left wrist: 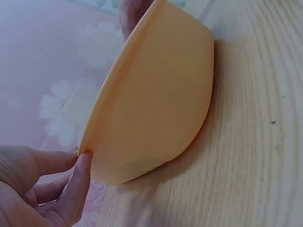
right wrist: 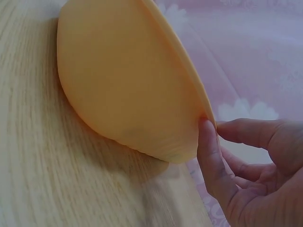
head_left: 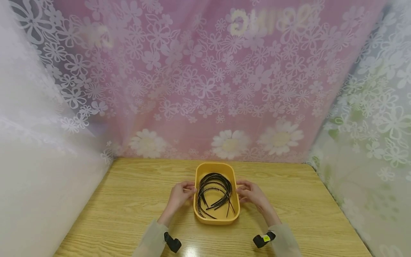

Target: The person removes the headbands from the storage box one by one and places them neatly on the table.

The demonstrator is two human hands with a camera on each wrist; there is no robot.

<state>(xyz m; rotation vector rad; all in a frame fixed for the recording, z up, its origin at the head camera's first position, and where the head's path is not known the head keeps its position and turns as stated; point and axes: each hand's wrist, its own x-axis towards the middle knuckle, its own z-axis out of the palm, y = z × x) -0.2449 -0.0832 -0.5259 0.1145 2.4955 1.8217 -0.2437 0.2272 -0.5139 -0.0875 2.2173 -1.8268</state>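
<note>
A yellow plastic basket [head_left: 217,221] with rounded corners stands on the wooden table, in the middle of the head view. Inside lie several black toothed headbands [head_left: 216,177], overlapping one another. My left hand [head_left: 179,195] pinches the basket's left rim between thumb and fingers; the left wrist view shows the fingertips [left wrist: 84,161] right at the edge of the basket wall [left wrist: 151,94]. On the opposite side, my right hand [head_left: 254,194] pinches the right rim. The right wrist view has one fingertip [right wrist: 206,130] against the outer wall [right wrist: 123,66], just under the lip.
The wooden table [head_left: 135,200] runs back to a pink flowered curtain [head_left: 199,89]. Pale sheeting [head_left: 38,150] hangs along the left side, and a flowered sheet [head_left: 375,150] along the right. Each wrist wears a black strap with a small device [head_left: 173,243].
</note>
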